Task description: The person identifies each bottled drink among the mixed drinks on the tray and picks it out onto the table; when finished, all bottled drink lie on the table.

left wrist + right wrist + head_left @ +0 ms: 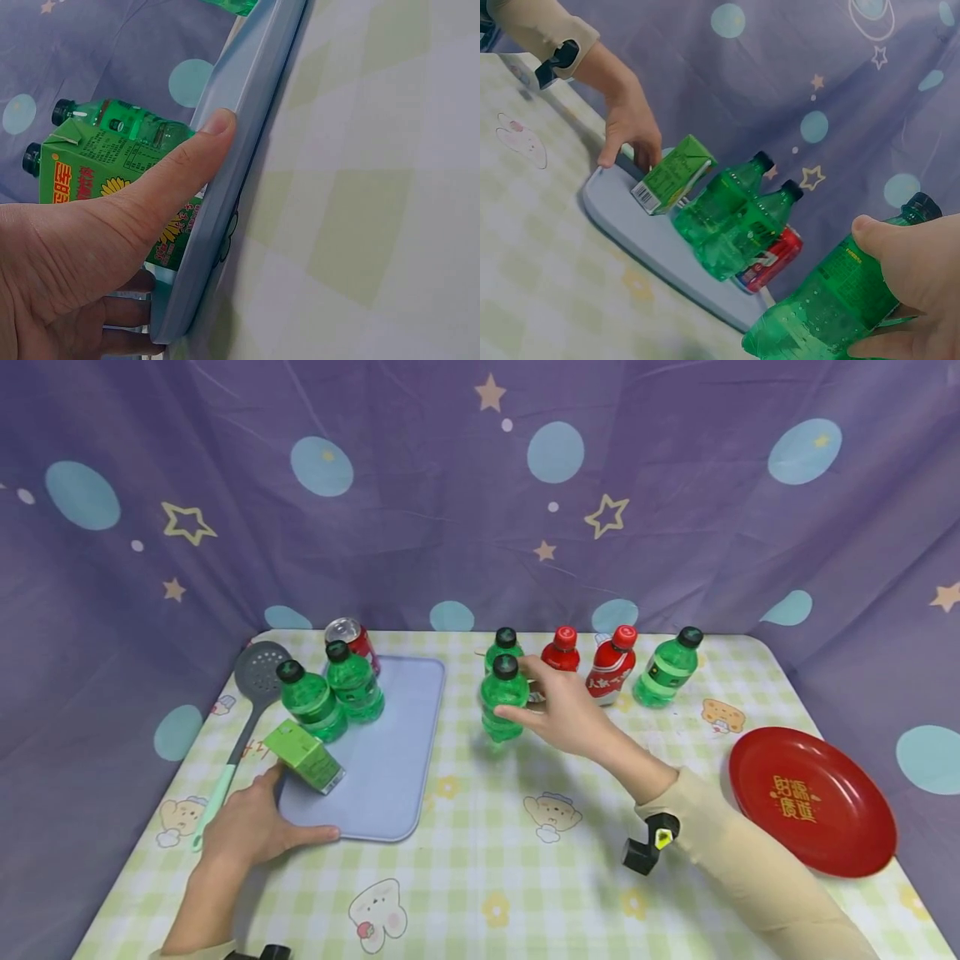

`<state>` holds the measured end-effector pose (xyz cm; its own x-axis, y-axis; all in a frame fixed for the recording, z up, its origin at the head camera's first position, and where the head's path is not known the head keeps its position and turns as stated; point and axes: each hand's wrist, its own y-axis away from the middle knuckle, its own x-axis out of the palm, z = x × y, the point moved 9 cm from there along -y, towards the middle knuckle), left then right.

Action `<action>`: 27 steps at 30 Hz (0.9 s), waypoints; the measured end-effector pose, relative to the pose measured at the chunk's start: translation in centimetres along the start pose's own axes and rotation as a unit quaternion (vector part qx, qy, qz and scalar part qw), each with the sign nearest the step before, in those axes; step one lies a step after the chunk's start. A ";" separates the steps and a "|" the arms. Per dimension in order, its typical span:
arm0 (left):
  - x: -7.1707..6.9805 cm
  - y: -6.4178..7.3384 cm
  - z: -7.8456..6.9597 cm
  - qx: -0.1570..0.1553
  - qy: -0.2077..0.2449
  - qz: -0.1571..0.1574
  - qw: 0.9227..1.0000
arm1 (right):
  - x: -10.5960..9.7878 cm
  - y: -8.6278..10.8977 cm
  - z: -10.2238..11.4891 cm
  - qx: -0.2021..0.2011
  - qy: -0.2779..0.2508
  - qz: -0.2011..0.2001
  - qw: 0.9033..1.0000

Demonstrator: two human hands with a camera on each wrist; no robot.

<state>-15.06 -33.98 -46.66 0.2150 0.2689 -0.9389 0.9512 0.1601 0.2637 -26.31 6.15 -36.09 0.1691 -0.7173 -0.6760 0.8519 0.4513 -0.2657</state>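
My left hand [251, 822] spans the near-left corner of a blue-grey tray [390, 777], its thumb along the front rim and its fingers at the left edge. Beside it, a green drink carton [306, 756] stands on the tray. Two green soda bottles [311, 702] with black caps and a red can [352, 639] are behind the carton. In my right hand [562, 710], a similar green bottle [840, 292] is gripped between thumb and fingers, tilted in the right wrist view. Another green bottle [504, 646] stands just behind it, partly hidden.
Two red-capped bottles [613, 664] and one more green bottle [667, 668] stand along the back, right of centre. A red plate [813, 802] lies at the right. Left of the tray lies a slotted turner [258, 681] with a mint handle. A patterned curtain [420, 527] hangs behind the table.
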 end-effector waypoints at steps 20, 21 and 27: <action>-0.3 0.0 -0.3 -0.004 -0.002 0.007 1.000 | 1.7 1.0 -2.5 0.020 0.000 0.000 1.000; -0.3 0.0 -0.3 -0.006 -0.003 0.008 1.000 | 1.7 1.1 -2.5 0.019 -0.002 0.001 1.000; -0.1 0.0 -0.1 -0.010 -0.003 0.012 1.000 | 2.1 1.2 -2.8 0.025 -0.004 0.001 1.000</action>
<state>-15.14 -33.89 -46.49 0.2400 0.2667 -0.9334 0.9412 0.1717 0.2910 -26.33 6.66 -39.68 0.1745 -0.7204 -0.6712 0.8750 0.4261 -0.2298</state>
